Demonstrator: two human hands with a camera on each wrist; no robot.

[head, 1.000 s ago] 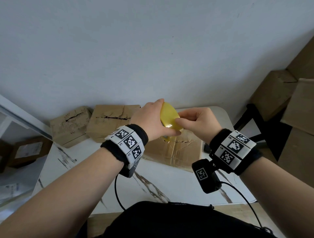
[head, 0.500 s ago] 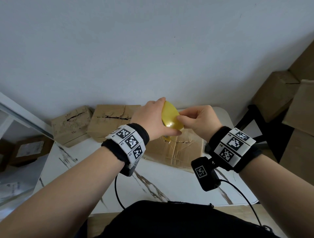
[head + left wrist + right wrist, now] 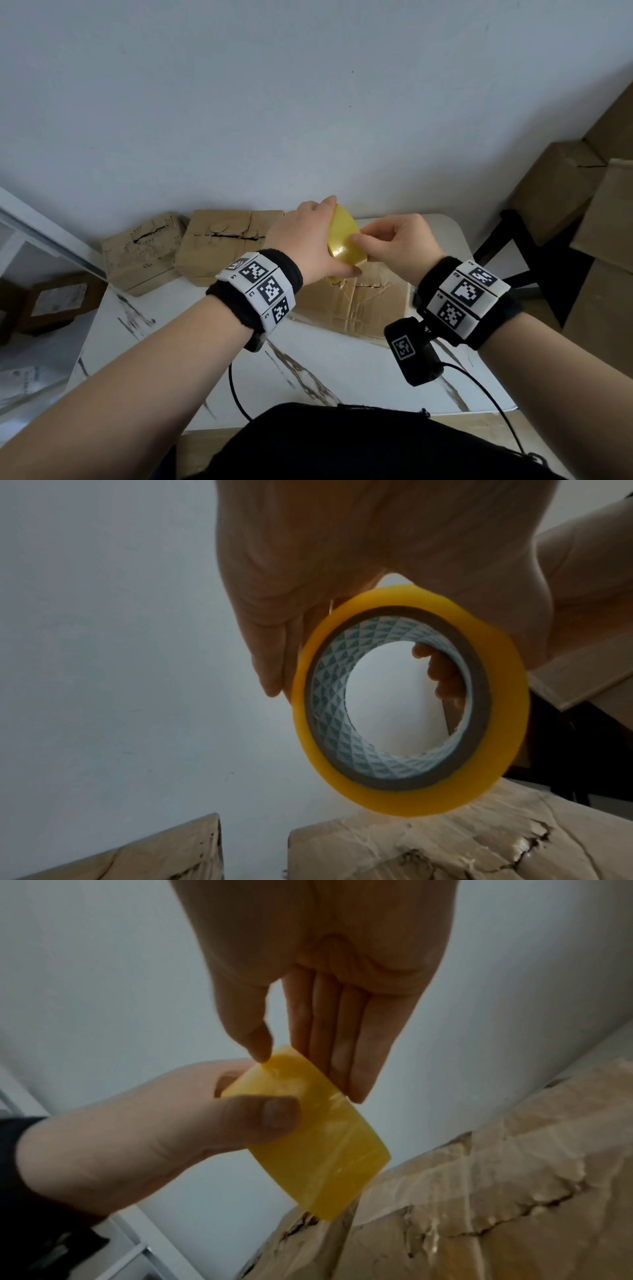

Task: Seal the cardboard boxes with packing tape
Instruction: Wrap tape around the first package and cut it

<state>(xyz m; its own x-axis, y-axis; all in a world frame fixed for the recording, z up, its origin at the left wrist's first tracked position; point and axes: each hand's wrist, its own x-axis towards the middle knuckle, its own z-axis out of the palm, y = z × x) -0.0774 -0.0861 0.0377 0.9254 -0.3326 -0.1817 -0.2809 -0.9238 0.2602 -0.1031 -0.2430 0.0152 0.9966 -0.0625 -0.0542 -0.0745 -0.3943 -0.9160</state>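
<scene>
A yellow roll of packing tape (image 3: 344, 240) (image 3: 407, 799) (image 3: 318, 1150) is held up on edge over a worn cardboard box (image 3: 363, 301) (image 3: 496, 1191) with a cracked top seam. My left hand (image 3: 301, 236) (image 3: 171, 1123) grips the roll, thumb on its outer face and fingers behind. My right hand (image 3: 400, 243) (image 3: 325, 961) pinches the roll's upper rim, its thumb tip on the tape surface and its fingers (image 3: 441, 680) behind, showing through the core. No loose tape end shows.
Two more cracked cardboard boxes (image 3: 144, 250) (image 3: 222, 240) stand against the wall at the back left of the white marble-look table (image 3: 342, 370). Larger boxes (image 3: 561, 192) are stacked at the right behind a black frame (image 3: 513, 260). Another box (image 3: 54, 301) lies on the floor at left.
The hands stay together on the roll. The right thumb has shifted slightly across the tape surface; the roll has hardly moved.
</scene>
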